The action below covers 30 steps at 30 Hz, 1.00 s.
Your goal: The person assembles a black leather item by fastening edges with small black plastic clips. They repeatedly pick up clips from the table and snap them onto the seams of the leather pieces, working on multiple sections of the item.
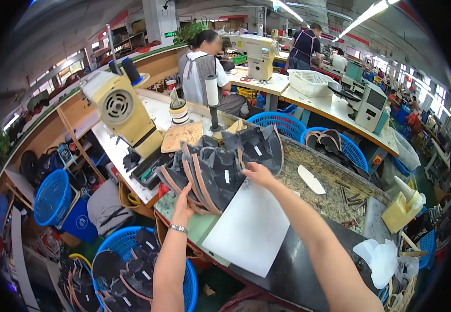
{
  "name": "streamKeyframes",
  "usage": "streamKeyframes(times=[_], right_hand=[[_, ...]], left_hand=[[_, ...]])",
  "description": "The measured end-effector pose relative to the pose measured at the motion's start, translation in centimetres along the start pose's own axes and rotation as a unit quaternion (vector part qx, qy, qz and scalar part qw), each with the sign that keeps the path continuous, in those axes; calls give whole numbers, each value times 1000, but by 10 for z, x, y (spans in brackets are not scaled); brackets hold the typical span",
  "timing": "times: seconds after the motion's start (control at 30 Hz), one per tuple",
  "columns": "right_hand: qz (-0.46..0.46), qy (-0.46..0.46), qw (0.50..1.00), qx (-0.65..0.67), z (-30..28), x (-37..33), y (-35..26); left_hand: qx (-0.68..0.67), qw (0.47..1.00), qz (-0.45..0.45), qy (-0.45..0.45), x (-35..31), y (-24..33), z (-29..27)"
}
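Note:
In front of me a row of overlapping dark shoe uppers with pinkish-brown edges and small white labels lies on the bench. My left hand, with a metal watch band at the wrist, grips the near left edges of the stack; its fingers are partly hidden behind them. On the other side, my right hand pinches the edge of an upper between thumb and fingers. A white sheet lies on the bench below the uppers, under my right forearm.
Left stands a cream sewing machine. A white cut piece, metal rods and a yellowish glue bottle are to the right. Blue baskets of uppers stand around the bench. A co-worker sits beyond it.

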State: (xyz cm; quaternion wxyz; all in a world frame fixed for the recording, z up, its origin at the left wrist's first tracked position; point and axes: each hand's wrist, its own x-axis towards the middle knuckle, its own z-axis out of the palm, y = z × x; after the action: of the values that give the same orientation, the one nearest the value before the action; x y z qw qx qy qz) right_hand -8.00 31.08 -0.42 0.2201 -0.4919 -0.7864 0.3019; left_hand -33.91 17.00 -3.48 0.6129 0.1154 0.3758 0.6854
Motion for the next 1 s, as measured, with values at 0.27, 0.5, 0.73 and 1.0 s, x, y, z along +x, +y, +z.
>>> streamKeyframes(times=[0.27,0.5,0.73,1.0], right_hand=[[23,9,961,275,54,63,-21],[35,56,925,374,-89,6,-112],[-26,175,984,-19,-93,-21,-41],[-113,271,953,-77,-53,-52,-1]], left_hand=[[104,990,69,-72,3,35,68],[18,984,18,-178,-27,97,146],[202,979,17,24,34,7,78],[622,467,545,-313,3,-6,194]])
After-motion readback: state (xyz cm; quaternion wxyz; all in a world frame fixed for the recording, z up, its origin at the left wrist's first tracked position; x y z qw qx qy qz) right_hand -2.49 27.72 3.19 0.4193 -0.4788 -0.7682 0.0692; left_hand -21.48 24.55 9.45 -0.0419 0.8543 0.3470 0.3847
